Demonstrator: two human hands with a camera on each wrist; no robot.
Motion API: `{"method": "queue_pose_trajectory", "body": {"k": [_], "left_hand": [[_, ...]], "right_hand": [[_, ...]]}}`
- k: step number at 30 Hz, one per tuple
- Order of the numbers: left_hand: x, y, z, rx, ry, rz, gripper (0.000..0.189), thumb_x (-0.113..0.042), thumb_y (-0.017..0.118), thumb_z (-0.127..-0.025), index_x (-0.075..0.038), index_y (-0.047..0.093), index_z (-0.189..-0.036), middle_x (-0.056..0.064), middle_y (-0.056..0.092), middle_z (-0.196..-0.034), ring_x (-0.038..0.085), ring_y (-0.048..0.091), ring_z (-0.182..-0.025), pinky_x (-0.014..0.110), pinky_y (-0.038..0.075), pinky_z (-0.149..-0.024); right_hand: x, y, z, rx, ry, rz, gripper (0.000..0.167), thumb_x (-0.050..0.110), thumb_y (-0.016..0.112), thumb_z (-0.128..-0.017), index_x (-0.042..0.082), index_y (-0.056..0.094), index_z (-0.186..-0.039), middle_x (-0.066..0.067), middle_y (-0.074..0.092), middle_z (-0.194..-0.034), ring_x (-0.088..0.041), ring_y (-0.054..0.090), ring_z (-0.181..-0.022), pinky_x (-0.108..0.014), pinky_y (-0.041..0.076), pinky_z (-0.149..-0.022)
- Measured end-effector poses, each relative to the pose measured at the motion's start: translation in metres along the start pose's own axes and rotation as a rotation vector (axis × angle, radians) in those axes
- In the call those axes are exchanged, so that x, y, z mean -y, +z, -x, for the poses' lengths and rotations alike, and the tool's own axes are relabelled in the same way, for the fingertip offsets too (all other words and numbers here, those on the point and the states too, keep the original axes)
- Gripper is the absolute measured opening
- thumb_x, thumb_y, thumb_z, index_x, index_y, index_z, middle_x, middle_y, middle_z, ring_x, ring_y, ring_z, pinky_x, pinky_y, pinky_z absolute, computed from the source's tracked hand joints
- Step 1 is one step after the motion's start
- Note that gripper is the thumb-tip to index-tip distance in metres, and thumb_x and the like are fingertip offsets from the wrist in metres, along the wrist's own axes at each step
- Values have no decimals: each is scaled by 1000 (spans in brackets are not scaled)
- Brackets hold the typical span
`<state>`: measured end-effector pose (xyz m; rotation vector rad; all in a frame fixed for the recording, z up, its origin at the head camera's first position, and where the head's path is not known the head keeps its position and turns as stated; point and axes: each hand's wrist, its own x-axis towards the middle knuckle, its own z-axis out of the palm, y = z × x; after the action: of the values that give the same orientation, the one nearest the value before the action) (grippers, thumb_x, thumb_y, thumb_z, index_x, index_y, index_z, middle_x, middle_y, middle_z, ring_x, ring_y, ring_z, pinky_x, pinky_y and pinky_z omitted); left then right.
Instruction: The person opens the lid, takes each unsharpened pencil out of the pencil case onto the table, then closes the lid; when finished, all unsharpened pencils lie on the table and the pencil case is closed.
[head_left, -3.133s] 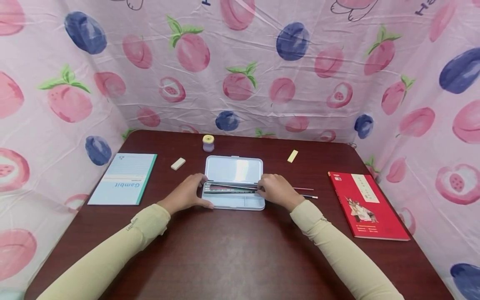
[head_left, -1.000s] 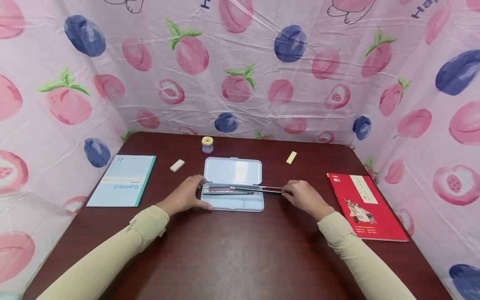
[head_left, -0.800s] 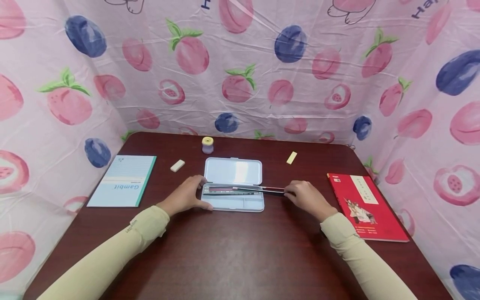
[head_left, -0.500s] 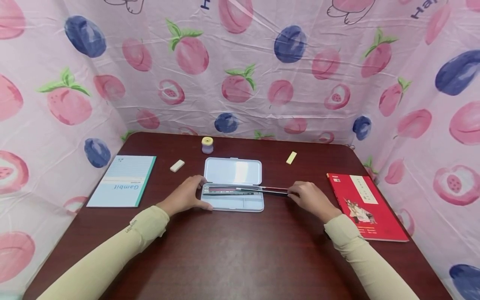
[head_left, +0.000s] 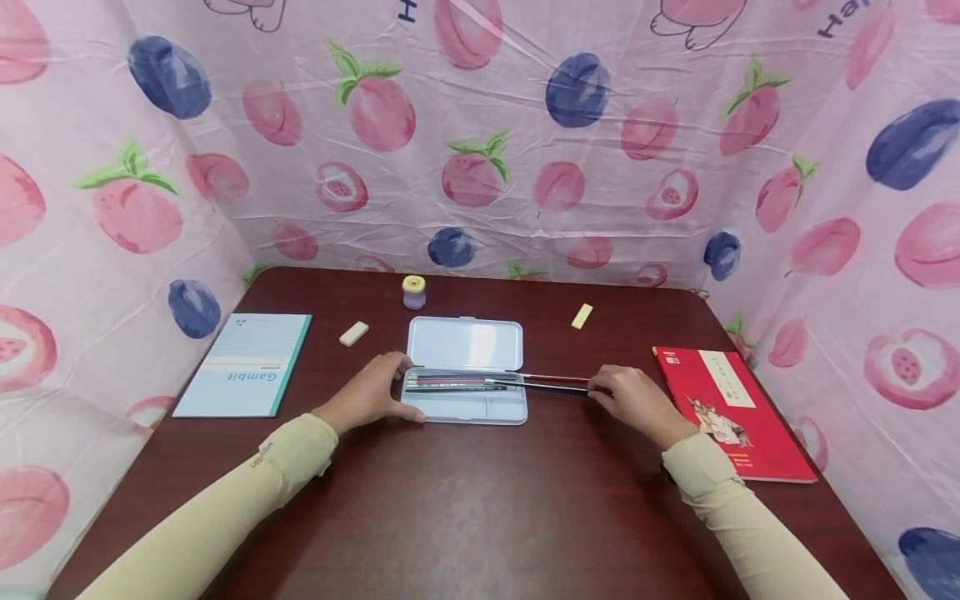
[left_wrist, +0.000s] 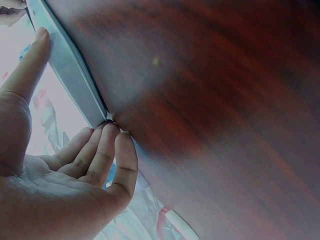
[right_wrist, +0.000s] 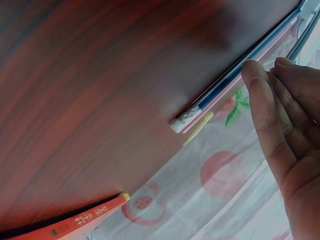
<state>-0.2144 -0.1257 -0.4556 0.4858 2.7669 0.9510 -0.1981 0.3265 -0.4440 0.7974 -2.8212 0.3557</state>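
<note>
A pale blue pencil case (head_left: pixel 450 408) lies open in the middle of the table, several pencils (head_left: pixel 453 386) in its rear compartment. My left hand (head_left: pixel 369 393) holds its left end, thumb at the front edge and fingers at the back corner. To the right of the case, my right hand (head_left: pixel 633 402) pinches a slim dark pencil-like stick (right_wrist: pixel 303 40) between thumb and fingertips; its far end still overlaps the case. Beneath it, a dark blue pencil (right_wrist: pixel 220 90) with a white eraser end and a thin red stick (head_left: pixel 562 379) jut out over the case's right side.
A light blue notebook (head_left: pixel 243 367) lies at the left, a red book (head_left: pixel 731 417) at the right. Behind are a white eraser (head_left: pixel 354 333), a yellow-topped small container (head_left: pixel 414 292) and a flat yellow piece (head_left: pixel 582 316). Fruit-print cloth (head_left: pixel 480 125) hangs around the table.
My right hand has moved from the case's right edge out to the right, drawing the slim dark stick along with it. The left hand stays at the case's left end.
</note>
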Motion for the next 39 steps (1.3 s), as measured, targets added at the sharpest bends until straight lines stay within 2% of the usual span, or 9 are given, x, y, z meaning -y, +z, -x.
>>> {"method": "queue_pose_trajectory", "body": {"k": [15, 25, 39], "left_hand": [[1, 1, 0, 0, -12, 5, 92, -43, 100, -72, -3, 55, -140, 14, 62, -128, 28, 57, -119, 47, 54, -109], [1, -1, 0, 0, 1, 8, 92, -43, 100, -72, -2, 55, -140, 14, 62, -128, 28, 57, -118, 47, 54, -108], [2, 0, 0, 1, 3, 13, 93, -44, 101, -71, -2, 55, -140, 15, 62, -128, 28, 57, -119, 48, 54, -108]], "right_hand": [[-12, -7, 12, 33, 57, 5, 16, 7, 88, -86, 9, 82, -101, -4, 77, -95, -22, 74, -87, -47, 65, -85], [-24, -11, 22, 0, 41, 32, 18, 6, 89, -83, 9, 82, -99, -4, 78, -95, -23, 75, -88, -48, 64, -84], [-34, -16, 31, 7, 51, 22, 20, 5, 91, -82, 8, 83, -100, -6, 79, -96, -25, 76, -89, -48, 65, -84]]}}
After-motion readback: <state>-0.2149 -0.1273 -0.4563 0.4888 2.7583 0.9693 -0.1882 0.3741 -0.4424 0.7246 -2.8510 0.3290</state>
